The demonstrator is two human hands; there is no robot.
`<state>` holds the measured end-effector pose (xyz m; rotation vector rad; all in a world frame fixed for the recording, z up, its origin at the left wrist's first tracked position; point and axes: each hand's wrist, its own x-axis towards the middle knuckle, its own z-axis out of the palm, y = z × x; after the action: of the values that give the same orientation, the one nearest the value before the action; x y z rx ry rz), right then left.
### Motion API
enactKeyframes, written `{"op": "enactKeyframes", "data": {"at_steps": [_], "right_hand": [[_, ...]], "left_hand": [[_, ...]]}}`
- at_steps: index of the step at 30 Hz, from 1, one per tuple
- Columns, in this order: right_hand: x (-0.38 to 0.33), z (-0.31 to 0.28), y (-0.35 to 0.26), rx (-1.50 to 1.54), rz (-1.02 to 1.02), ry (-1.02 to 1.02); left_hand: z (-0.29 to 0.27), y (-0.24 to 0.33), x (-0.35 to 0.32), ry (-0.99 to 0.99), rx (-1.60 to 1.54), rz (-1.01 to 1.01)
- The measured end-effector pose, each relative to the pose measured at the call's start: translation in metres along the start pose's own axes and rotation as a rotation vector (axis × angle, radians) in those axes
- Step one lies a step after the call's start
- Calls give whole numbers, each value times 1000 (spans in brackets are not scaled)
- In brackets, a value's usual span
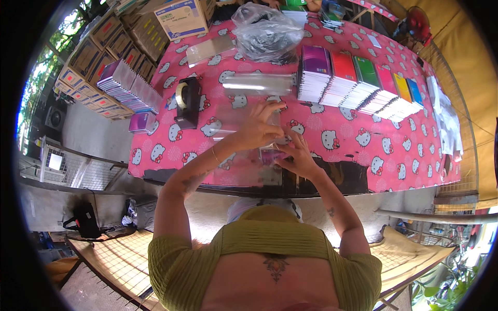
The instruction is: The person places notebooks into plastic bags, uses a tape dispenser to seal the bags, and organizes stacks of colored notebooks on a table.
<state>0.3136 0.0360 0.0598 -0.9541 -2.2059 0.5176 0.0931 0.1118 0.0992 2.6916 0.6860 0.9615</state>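
Observation:
At the near edge of the table, a small purple-covered notebook (268, 157) lies between my hands, partly hidden by clear plastic and by my fingers. My right hand (298, 157) is closed on the notebook's right side, its thumb low by the cover. Just above it, my left hand (259, 127) reaches over with upper fingers stretched out; its lower fingertips pinch at a clear plastic sleeve (275, 139) close to the right fingers. Flat clear sleeves (228, 120) lie beneath and beside my left hand.
A black tape dispenser (188, 102) stands left of my hands. Beyond lie a roll-like stack of clear plastic (258, 83) and a crumpled plastic bag (267, 36). Colourful notebook stacks (340, 78) stand right, wrapped purple notebooks (129, 85) left. Cardboard boxes (96, 57) are piled past the table.

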Motion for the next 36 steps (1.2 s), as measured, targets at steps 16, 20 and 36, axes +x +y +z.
{"op": "enactKeyframes", "data": {"at_steps": [16,20,36], "right_hand": [[42,14,55,535,203,-63],[20,-3,27,619,37,1],[20,20,7,384,262,281]], "left_hand": [[21,-14,-51,-49,-694,-725],[-8,24,-35,-56,-99,-262],[12,46,-13,-54,291,-488]]}}
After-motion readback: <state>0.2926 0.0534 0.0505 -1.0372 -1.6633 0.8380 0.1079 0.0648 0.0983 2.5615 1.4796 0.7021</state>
